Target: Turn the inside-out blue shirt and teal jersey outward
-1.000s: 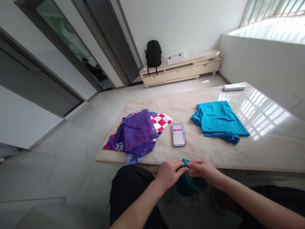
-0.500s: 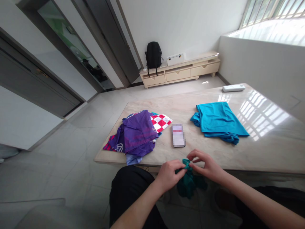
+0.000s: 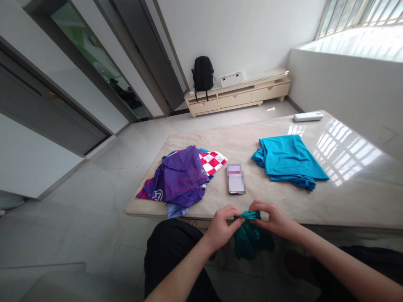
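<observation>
I have both hands at the near edge of the counter [image 3: 315, 209], pinching a dark teal garment [image 3: 248, 239] between them. My left hand [image 3: 222, 226] has its grip clamped on the cloth's top edge with thumb and fingertips; my right hand [image 3: 272, 218] is likewise closed on the same bunched edge, just beside the left, so the two nearly touch. The rest of the garment hangs down below the counter edge, in front of my lap.

On the counter beyond my hands lies a phone [image 3: 236, 179], flat, its face blurred. To its left sits a heap of clothes: a purple jersey [image 3: 181, 176] on top, a red-and-white checked piece [image 3: 214, 160] showing beneath it. To the right of the phone, well apart from the heap, a bright blue shirt [image 3: 288, 159] lies spread flat. A white remote [image 3: 307, 117] rests at the far corner.
</observation>
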`<state>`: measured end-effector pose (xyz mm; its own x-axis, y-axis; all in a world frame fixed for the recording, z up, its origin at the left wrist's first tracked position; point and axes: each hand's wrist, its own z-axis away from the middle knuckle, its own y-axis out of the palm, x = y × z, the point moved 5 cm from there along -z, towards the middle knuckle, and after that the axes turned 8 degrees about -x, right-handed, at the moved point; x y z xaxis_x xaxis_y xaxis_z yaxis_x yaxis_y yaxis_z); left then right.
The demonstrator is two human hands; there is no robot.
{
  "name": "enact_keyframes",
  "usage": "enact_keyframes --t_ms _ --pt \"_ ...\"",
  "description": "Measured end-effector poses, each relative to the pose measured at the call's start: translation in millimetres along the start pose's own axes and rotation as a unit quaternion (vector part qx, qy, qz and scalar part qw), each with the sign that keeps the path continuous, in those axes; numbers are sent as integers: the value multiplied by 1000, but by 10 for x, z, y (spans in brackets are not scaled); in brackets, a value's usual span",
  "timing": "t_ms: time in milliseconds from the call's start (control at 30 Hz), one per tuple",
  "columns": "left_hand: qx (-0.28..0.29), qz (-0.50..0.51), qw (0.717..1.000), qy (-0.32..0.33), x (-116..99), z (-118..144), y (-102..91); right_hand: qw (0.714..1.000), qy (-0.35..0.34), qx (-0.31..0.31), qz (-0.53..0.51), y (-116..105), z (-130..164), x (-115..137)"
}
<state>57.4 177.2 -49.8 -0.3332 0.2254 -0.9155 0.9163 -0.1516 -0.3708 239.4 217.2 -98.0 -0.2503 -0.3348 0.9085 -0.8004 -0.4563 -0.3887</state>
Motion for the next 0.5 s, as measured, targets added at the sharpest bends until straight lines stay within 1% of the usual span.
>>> enact_keyframes --t_ms 133,233,300,400,500 --pt "-33 -31 999 22 9 -8 -19 999 9 -23 46 -78 -7 -24" --pt "-37 -64 997 36 5 1 -12 994 24 -28 98 -88 12 -80" --pt "-41 -88 994 42 6 7 -13 992 18 -32 117 -87 20 -98" --pt "-70 -120 990 40 35 1 -47 990 -25 -54 126 -100 23 -58" --pt "-110 -164 980 26 95 -13 -97 983 -95 -82 133 -113 46 46"
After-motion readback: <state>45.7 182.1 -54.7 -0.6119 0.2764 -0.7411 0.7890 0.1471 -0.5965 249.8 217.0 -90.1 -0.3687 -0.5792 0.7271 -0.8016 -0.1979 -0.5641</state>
